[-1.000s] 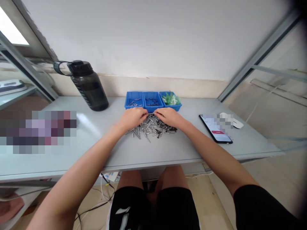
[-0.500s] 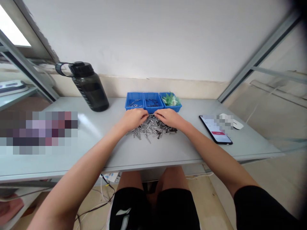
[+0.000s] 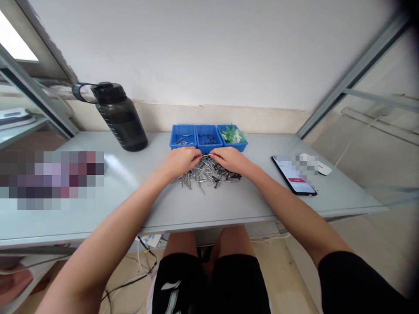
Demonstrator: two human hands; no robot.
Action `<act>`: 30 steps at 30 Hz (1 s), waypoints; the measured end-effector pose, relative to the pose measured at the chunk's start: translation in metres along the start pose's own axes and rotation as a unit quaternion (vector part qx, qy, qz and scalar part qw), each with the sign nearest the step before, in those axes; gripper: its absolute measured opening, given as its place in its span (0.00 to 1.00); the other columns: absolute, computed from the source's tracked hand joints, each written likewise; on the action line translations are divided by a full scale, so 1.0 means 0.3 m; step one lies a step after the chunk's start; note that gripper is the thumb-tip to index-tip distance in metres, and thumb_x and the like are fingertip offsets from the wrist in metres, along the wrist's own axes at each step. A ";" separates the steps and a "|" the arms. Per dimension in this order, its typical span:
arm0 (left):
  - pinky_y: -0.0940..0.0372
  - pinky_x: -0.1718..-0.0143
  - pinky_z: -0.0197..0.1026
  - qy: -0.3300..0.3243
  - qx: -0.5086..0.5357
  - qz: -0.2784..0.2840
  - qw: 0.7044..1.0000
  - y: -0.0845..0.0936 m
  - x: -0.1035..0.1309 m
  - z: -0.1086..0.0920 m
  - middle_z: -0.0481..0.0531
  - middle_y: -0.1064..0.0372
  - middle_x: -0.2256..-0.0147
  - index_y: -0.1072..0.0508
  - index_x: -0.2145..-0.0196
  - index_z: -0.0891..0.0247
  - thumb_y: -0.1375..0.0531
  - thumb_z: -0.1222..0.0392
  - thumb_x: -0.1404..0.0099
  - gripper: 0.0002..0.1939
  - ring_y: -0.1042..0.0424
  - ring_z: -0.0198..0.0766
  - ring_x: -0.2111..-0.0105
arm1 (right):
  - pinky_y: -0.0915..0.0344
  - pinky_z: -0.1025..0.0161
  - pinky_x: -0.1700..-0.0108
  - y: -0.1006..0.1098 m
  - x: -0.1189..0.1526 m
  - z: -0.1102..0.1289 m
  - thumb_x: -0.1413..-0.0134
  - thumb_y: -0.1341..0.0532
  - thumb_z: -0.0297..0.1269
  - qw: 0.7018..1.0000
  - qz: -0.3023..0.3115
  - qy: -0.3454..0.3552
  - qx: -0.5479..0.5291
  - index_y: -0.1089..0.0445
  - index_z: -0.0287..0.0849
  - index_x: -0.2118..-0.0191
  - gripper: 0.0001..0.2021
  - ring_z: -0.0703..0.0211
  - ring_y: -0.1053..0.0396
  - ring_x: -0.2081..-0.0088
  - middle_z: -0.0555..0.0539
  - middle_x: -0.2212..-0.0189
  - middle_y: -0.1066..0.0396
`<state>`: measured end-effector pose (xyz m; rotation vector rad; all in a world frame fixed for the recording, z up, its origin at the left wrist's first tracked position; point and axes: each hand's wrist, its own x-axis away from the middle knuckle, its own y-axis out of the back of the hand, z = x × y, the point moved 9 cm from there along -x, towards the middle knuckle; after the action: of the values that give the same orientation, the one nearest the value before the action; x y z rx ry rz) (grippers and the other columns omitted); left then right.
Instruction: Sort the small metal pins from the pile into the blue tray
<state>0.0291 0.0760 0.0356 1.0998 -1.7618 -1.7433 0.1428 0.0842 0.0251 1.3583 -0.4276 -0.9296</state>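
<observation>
A loose heap of silver metal pins and dark screws (image 3: 203, 171) lies on the grey desk, the dark ones mostly toward the right. At its back left, my left hand (image 3: 185, 159) is closed with fingertips pinched. My right hand (image 3: 231, 159) mirrors it at the back right, also pinching. A thin silver pin (image 3: 206, 155) spans the gap between both sets of fingertips. Just behind stand three joined blue bins: the left bin (image 3: 173, 136) holds a few silver pins, the middle bin (image 3: 209, 148) dark screws, the right bin (image 3: 238, 147) green and white plastic pieces.
A dark water bottle (image 3: 123, 122) stands at the back left. To the right lie a phone (image 3: 296, 176) and a white mouse (image 3: 324, 168). A blurred-out patch covers the desk's left side. Cables (image 3: 144, 270) hang below the front edge (image 3: 209, 226).
Both hands hold almost the same pose, still pinching at the thin silver pin. The whole view has shifted very slightly; the heap and bins look unchanged.
</observation>
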 end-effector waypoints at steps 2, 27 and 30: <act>0.37 0.64 0.41 -0.001 0.001 -0.007 1.000 0.004 0.000 -0.001 0.54 0.25 0.62 0.24 0.60 0.61 0.49 0.59 0.30 0.14 0.27 0.44 0.62 | 0.40 0.63 0.58 0.000 0.000 -0.001 0.32 0.51 0.40 1.000 0.000 0.000 0.003 0.26 0.43 0.56 0.16 0.55 0.27 0.58 0.45 0.58 0.23; 0.36 0.64 0.39 0.024 0.141 -0.138 0.980 0.071 0.001 0.010 0.51 0.25 0.65 0.24 0.63 0.62 0.44 0.60 0.32 0.09 0.29 0.37 0.67 | 0.43 0.64 0.61 0.012 -0.003 -0.002 0.32 0.50 0.40 1.000 -0.025 -0.002 0.002 0.27 0.43 0.57 0.15 0.57 0.28 0.62 0.46 0.61 0.23; 0.34 0.62 0.39 0.017 0.214 -0.174 0.961 0.081 -0.001 0.006 0.51 0.24 0.64 0.23 0.64 0.63 0.43 0.60 0.32 0.09 0.28 0.37 0.65 | 0.45 0.64 0.64 0.018 -0.002 0.015 0.31 0.51 0.40 0.999 -0.038 0.006 0.011 0.28 0.42 0.60 0.15 0.58 0.29 0.65 0.47 0.65 0.24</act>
<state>0.0221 0.0747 0.0590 1.6969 -2.0821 -1.5449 0.1407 0.0815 0.0313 1.4071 -0.3795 -0.9812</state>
